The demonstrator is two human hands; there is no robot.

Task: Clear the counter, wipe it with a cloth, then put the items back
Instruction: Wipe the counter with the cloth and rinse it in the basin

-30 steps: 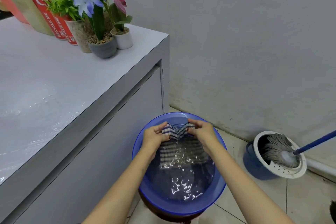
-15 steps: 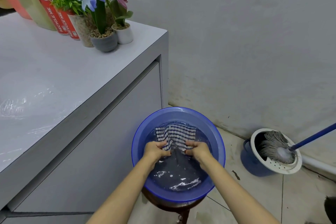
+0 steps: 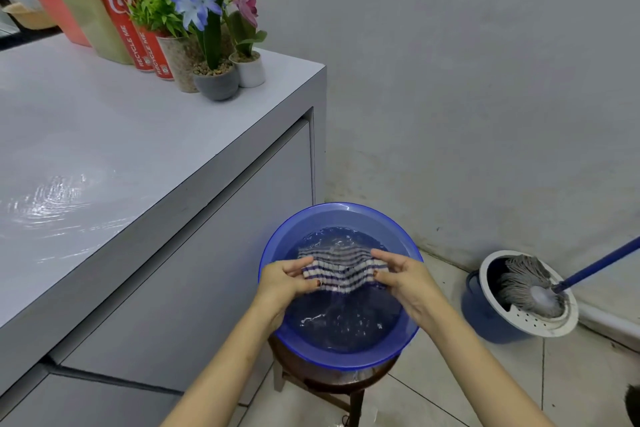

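Cloth (image 3: 341, 270) pinched at both ends – left hand (image 3: 284, 279), right hand (image 3: 403, 274) – long axis spanned left-right, over the basin (image 3: 332, 215).

Basin (image 3: 277, 246) sits right of counter (image 3: 138, 135), on stool (image 3: 332, 385).
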